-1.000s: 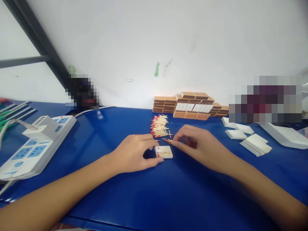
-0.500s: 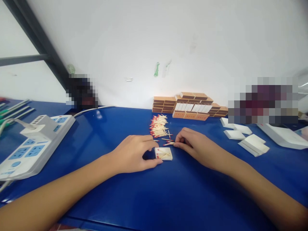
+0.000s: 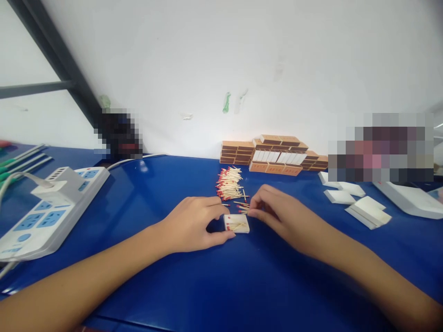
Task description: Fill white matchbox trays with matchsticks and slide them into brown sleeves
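A small white tray (image 3: 246, 223) with several red-tipped matches in it lies on the blue table. My left hand (image 3: 199, 223) grips the tray's left end, thumb at its near edge and fingers at its far edge. Just beyond the tray's right side is my right hand (image 3: 273, 210), its thumb and forefinger pinched at the ends of a few loose matches (image 3: 243, 207). Whether a match is between those fingertips is too small to tell. Behind the hands sits a pile of matches (image 3: 230, 184), red heads mostly to the left.
Stacked matchboxes (image 3: 277, 157) stand against the wall. Several white trays (image 3: 368, 212) lie at the right, near a larger white object (image 3: 408, 198). A white power strip (image 3: 51, 216) with a plugged-in cable occupies the left, with green-ended rods (image 3: 26, 161) behind it.
My right hand has shifted slightly left and nearer the tray, at the loose matches. My left hand stays on the tray. The whole view has moved a little.
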Action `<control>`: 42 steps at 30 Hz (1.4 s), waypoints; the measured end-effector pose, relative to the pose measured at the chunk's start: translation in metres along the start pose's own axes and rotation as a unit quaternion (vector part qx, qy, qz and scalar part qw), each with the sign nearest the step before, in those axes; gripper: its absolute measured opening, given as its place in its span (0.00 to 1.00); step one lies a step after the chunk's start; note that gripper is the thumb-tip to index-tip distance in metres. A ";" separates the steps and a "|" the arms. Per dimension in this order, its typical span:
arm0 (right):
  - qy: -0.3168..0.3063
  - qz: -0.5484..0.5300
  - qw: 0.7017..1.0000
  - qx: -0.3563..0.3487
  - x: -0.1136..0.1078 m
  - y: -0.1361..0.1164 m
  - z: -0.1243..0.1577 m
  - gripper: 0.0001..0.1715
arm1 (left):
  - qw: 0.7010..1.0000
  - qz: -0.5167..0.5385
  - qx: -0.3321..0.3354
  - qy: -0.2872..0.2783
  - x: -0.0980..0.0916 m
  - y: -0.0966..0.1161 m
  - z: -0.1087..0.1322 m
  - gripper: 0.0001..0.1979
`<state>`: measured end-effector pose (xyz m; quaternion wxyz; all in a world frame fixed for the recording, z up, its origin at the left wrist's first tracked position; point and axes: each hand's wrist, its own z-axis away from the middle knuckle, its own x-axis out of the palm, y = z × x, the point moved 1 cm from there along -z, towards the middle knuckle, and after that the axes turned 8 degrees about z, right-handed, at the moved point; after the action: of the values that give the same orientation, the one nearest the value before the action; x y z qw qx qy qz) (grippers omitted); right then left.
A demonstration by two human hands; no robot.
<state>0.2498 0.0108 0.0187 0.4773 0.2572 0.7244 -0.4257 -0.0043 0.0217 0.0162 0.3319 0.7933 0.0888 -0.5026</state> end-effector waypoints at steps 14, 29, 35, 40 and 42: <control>0.034 0.013 0.998 -0.052 0.005 -0.009 -0.002 0.08 | 1.000 0.015 0.014 -0.009 0.000 0.000 0.001 0.15; 0.036 0.124 0.988 -0.085 0.020 -0.015 -0.025 0.08 | 0.998 0.026 0.053 -0.012 0.002 0.004 0.003 0.14; 0.094 0.054 0.994 -0.028 0.008 -0.011 -0.014 0.08 | 0.999 0.009 0.019 0.034 0.001 0.001 0.001 0.13; 0.110 0.068 0.991 -0.045 0.007 -0.016 -0.005 0.20 | 0.999 -0.004 0.001 0.047 0.001 -0.001 0.001 0.14; 0.098 0.065 0.991 -0.064 0.008 -0.020 -0.003 0.22 | 0.999 -0.001 0.003 0.046 0.001 -0.001 0.001 0.14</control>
<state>0.2294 0.0032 0.0197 0.4467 0.3129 0.7751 -0.3191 -0.0049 0.0222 0.0147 0.3245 0.8165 0.1037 -0.4661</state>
